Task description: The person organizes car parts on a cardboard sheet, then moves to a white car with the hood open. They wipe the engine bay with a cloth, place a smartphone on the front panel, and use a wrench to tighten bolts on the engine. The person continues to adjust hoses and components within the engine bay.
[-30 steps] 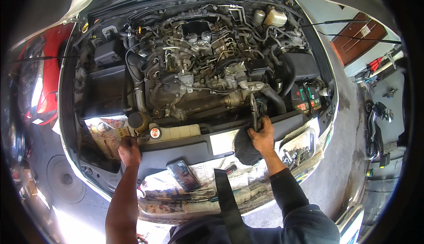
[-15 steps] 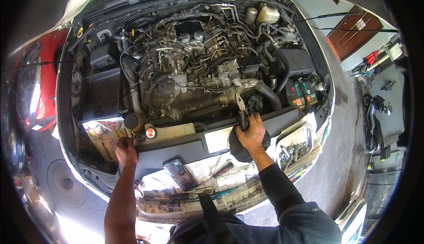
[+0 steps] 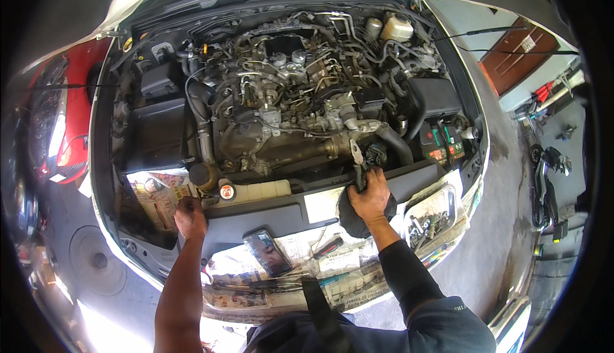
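Note:
My right hand (image 3: 371, 201) is closed round the dark handles of a pair of pliers (image 3: 357, 153), whose metal jaws point up toward the engine. Under that hand lies a round black cloth-like thing (image 3: 350, 220) on the front panel. My left hand (image 3: 190, 219) leans on the left end of the grey front panel (image 3: 256, 219), its fingers curled in; whatever they may grip is hidden. Close to it are a newspaper sheet (image 3: 157, 206), a reservoir with a red-marked cap (image 3: 227, 191) and a round brown-black container (image 3: 203, 178). The uncovered engine (image 3: 288, 97) fills the bay beyond.
Newspaper (image 3: 233, 263) covers the front edge, with a phone (image 3: 267, 252), a red-and-black tool (image 3: 328, 248) and several long tools on it. A tray of sockets and small metal parts (image 3: 430, 223) stands at right. The battery (image 3: 441, 143) sits farther back. A red car (image 3: 77, 116) is at left.
The whole view has shifted slightly, so the scene sits a little farther right and lower. Both hands keep their places, and the pliers are still in my right hand.

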`<state>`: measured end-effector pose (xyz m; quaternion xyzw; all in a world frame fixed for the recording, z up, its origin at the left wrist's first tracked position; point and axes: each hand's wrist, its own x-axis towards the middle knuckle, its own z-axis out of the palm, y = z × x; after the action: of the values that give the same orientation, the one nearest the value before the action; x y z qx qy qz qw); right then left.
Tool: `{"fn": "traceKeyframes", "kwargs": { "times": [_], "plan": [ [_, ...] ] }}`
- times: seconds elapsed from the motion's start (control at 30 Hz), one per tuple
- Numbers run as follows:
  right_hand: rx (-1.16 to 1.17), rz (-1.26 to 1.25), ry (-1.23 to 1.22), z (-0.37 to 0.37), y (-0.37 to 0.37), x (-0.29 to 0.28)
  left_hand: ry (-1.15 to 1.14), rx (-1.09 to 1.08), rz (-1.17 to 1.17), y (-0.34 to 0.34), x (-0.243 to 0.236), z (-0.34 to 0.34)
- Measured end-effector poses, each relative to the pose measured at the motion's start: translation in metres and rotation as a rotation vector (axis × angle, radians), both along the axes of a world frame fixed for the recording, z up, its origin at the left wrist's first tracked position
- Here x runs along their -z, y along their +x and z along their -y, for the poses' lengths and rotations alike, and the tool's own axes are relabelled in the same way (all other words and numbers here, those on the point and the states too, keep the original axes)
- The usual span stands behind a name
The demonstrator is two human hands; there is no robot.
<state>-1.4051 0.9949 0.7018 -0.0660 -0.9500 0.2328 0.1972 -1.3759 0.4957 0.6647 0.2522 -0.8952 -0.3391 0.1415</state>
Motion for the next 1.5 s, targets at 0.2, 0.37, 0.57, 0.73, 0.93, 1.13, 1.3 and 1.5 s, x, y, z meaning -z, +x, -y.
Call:
{"fn": "traceKeyframes", "kwargs": {
  "times": [0.2, 0.37, 0.57, 0.73, 0.93, 1.13, 1.3, 1.5],
  "plan": [
    [-0.088, -0.169, 0.093, -0.004, 0.001, 0.009, -0.004, -0.04, 0.032, 0.001, -0.007, -0.006],
    [-0.172, -0.09, -0.103, -0.016, -0.002, 0.01, 0.015, -0.061, 0.035, -0.001, -0.007, -0.006],
    [-0.232, -0.037, -0.738, 0.006, -0.022, 0.001, 0.129, -0.04, -0.052, -0.006, -0.021, -0.003],
    [-0.459, 0.198, -1.332, 0.069, -0.065, -0.019, 0.074, 0.067, -0.284, -0.105, -0.061, 0.012],
    [-0.591, 0.477, -1.461, 0.16, -0.075, -0.01, -0.398, 0.4, 0.124, -0.267, -0.091, -0.003],
    [-0.47, 0.372, -1.51, 0.173, -0.06, 0.023, -0.852, 0.743, 0.472, -0.341, -0.082, 0.008],
    [-0.399, 0.323, -1.555, 0.16, -0.06, 0.031, -0.795, 0.917, 0.284, -0.375, -0.085, 0.084],
    [-0.454, 0.353, -1.569, 0.161, -0.064, 0.032, -0.171, 0.661, 0.051, -0.333, -0.076, 0.113]
  ]
}}
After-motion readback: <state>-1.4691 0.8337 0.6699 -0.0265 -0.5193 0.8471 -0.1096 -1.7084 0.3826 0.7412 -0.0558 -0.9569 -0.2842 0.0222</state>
